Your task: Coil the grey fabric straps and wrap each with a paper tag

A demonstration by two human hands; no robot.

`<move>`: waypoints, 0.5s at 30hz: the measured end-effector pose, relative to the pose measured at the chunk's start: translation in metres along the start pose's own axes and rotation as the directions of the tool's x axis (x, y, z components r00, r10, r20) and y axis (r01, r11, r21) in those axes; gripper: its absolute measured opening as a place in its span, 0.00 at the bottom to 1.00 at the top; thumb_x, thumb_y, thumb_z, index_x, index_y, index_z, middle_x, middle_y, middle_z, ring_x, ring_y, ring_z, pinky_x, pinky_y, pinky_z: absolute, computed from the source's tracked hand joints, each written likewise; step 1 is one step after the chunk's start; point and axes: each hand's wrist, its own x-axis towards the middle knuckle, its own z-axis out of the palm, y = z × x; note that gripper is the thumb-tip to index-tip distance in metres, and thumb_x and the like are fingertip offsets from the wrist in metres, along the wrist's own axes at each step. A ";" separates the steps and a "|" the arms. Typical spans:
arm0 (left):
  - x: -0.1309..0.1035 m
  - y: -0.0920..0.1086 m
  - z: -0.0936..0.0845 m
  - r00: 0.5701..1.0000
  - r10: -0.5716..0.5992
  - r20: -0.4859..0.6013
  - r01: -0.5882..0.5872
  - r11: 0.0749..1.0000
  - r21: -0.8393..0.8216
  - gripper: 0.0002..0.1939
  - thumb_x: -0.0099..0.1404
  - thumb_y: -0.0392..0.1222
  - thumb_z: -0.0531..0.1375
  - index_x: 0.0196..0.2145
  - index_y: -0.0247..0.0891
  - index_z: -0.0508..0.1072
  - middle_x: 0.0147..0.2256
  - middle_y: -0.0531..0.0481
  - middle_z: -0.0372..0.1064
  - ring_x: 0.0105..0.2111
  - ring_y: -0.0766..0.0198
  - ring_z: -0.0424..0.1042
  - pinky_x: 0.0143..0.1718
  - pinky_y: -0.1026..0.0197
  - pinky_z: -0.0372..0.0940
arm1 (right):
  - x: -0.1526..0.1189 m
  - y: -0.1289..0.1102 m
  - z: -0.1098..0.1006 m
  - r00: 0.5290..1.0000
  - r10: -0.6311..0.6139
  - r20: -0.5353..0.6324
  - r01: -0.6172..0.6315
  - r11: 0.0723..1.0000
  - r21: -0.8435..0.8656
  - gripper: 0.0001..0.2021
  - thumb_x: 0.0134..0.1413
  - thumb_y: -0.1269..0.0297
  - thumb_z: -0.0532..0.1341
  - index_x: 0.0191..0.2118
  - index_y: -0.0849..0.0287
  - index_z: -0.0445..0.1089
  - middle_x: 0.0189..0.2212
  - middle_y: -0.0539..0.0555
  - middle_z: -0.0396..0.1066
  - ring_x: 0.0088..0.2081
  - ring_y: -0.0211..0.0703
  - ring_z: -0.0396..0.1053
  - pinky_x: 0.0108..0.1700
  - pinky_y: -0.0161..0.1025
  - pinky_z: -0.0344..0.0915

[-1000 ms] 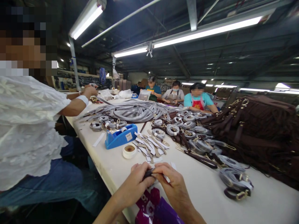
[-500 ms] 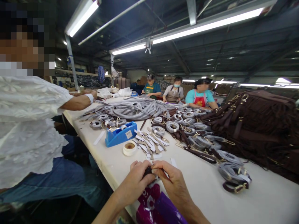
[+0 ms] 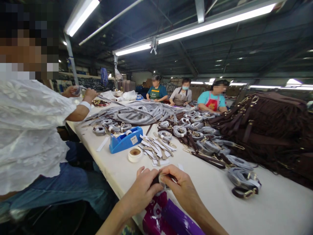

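Observation:
My left hand (image 3: pixel 143 187) and my right hand (image 3: pixel 179 181) meet at the near edge of the table, fingers closed on a small dark strap (image 3: pixel 156 179) with a pale strip against it. Most of the strap is hidden by the fingers. Just below lies shiny magenta and purple plastic (image 3: pixel 158 209), partly under my wrists. Ahead are a roll of white tape (image 3: pixel 135 154), a blue tape dispenser (image 3: pixel 126 140) and a loose pile of white and grey paper strips (image 3: pixel 156 148).
Coiled straps in clear wrap (image 3: pixel 179 131) with gold clips spread across the white table (image 3: pixel 195 186). Brown fringed bags (image 3: pixel 276 130) are heaped at right. A co-worker in a white top (image 3: pixel 34 130) sits close at left; several others work at the far side.
My right fingers have shifted slightly at the strap, and more of the pale strip shows. The co-worker at left has raised both hands with a wrapped strap.

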 end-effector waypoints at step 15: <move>0.002 0.002 0.000 0.992 -0.104 -0.068 0.095 0.988 -0.125 0.08 0.61 0.41 0.55 0.35 0.38 0.71 0.35 0.52 0.66 0.42 0.59 0.61 0.47 0.58 0.49 | -0.002 0.005 0.004 0.995 -0.037 -0.095 0.031 0.998 -0.061 0.18 0.56 0.69 0.60 0.53 0.56 0.70 0.35 0.48 0.74 0.37 0.39 0.70 0.43 0.36 0.64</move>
